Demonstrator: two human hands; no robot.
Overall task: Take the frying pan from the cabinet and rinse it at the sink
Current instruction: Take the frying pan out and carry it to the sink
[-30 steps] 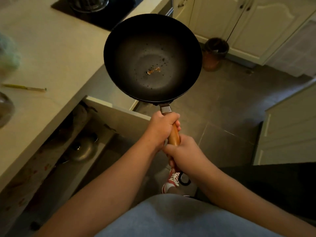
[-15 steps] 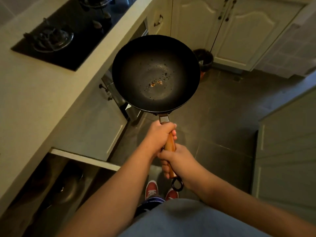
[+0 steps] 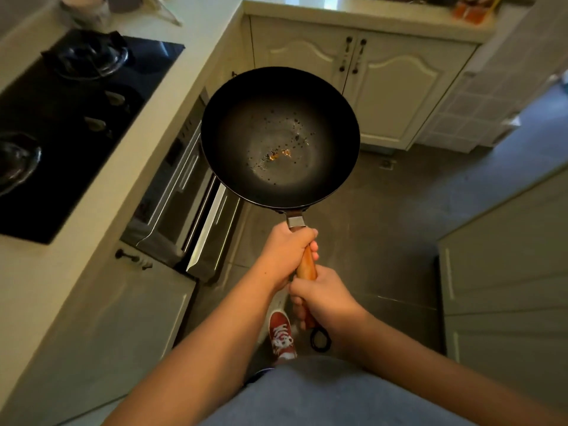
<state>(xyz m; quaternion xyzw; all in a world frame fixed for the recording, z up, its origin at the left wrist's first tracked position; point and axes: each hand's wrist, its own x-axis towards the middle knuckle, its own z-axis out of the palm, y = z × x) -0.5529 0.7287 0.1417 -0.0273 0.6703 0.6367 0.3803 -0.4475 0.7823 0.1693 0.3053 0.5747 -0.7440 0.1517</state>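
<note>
A black frying pan (image 3: 279, 139) with a wooden handle (image 3: 306, 267) hangs level in mid-air over the dark floor, out in front of me. Small orange and dark crumbs lie in its bottom. My left hand (image 3: 287, 253) grips the handle near the metal collar. My right hand (image 3: 324, 301) grips it lower down, just above the black hanging ring. No sink is in view.
A pale counter (image 3: 76, 229) with a black gas hob (image 3: 61, 118) runs along the left, a built-in oven (image 3: 181, 204) below it. Cream corner cabinets (image 3: 368, 75) stand ahead. A grey unit (image 3: 504, 272) stands on the right. My red shoe (image 3: 281, 333) is on the floor.
I have moved along the counter with the pan in both hands. The open cabinet has dropped out of view, and the hob and corner cabinets have come closer.
</note>
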